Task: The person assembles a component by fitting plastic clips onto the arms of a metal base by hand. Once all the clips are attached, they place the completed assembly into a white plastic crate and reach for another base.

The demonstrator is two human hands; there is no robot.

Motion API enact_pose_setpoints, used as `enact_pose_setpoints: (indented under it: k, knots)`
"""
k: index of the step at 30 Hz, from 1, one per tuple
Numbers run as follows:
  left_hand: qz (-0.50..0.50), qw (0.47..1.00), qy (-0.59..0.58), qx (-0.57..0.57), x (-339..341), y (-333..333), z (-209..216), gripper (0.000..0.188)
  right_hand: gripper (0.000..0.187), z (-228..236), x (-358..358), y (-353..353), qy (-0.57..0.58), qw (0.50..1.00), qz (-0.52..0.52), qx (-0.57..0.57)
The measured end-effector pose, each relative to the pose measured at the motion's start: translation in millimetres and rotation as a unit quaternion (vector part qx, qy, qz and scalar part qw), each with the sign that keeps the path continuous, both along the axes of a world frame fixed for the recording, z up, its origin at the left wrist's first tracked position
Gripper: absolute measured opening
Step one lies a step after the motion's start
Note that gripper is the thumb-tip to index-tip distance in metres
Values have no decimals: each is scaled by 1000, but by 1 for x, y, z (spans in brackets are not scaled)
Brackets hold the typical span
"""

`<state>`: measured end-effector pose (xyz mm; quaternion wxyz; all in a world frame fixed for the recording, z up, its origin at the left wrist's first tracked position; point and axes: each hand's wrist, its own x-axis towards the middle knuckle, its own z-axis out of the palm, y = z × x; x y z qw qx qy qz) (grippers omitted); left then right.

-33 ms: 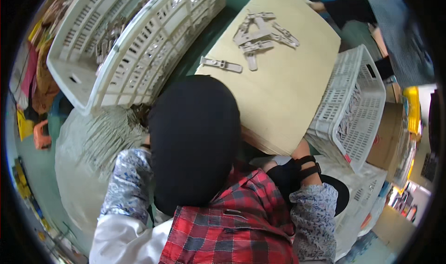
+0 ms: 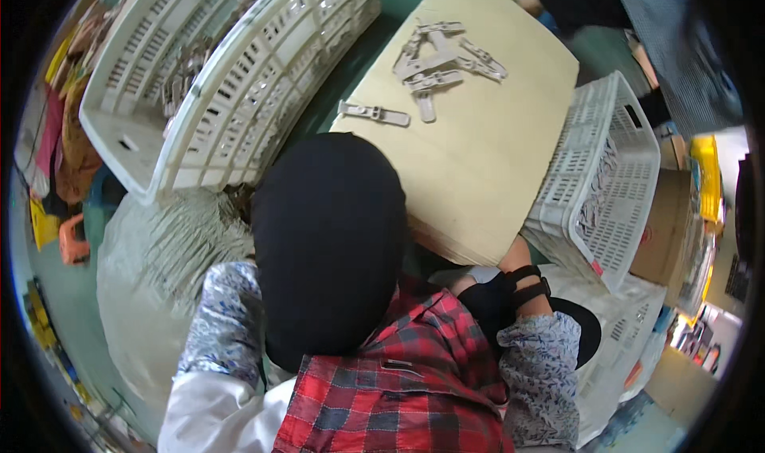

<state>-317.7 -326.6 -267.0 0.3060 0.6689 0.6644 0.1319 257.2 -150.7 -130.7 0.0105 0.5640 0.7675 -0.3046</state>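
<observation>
Several pale grey plastic clips [image 2: 437, 60] lie in a loose cluster on a cream-coloured board [image 2: 486, 158]. A single clip [image 2: 374, 113] rests apart near the board's left edge. My right wrist, with black straps round it, reaches to the board's near right corner; only a bit of my right hand [image 2: 516, 255] shows there, its fingers hidden by the board. My left forearm [image 2: 225, 313], in a blue floral sleeve, runs behind a large black rounded shape [image 2: 331, 238], perhaps my knee. That shape hides my left hand.
A white plastic crate [image 2: 259, 78] with clip-like pieces inside stands at the far left. Another white crate [image 2: 594, 190] holding pale pieces is right of the board. A translucent sack [image 2: 151, 294] bulges below the left crate. Another person's dark sleeve [image 2: 586, 8] shows at the far right.
The whole view has shifted slightly, the board and clips now a little farther left. A sliver of skin at my left wrist has gone behind the black shape. The clips keep their arrangement.
</observation>
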Motion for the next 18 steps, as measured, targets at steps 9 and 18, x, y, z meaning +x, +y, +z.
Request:
enact_pose_setpoints:
  k: [9, 18]
  knots:
    - [47, 995, -57, 60, 15, -7, 67, 40, 35, 27, -19, -3, -43, 999, -17, -26]
    - [86, 983, -90, 136, 18, 36, 192, 38, 25, 69, -30, 4, -116, 992, 14, 38]
